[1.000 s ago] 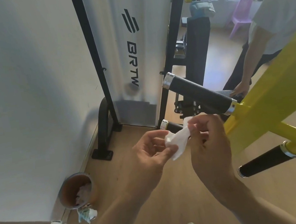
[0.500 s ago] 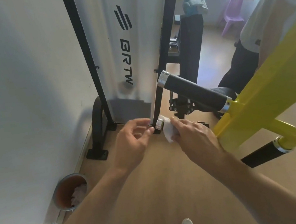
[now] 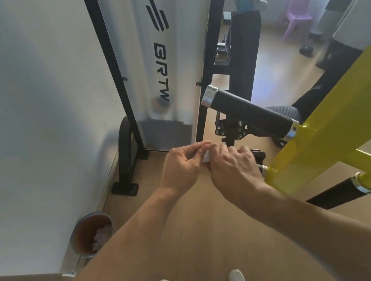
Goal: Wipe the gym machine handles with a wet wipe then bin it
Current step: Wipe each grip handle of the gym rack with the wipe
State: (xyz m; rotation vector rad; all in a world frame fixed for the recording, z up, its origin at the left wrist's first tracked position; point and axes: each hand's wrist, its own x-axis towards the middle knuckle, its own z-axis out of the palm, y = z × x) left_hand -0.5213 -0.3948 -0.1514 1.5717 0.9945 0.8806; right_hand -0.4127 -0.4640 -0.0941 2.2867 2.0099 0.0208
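A round bin (image 3: 91, 235) is seen at the lower left of the frame against the wall, with crumpled pale wipes inside. At the centre, a white wet wipe (image 3: 206, 157) is mostly hidden, only a small bunched patch showing between the two hands. It is pinched by the left hand (image 3: 181, 167) with curled fingers. The right hand (image 3: 233, 171) is curled over the wipe and a lower handle, just below the upper black handle (image 3: 249, 112).

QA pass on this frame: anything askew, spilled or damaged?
Nothing stands out. Both hands, left hand and right hand, hold the wet wipe at the lower handle. The bin stands upright by the wall, with crumpled waste inside it.
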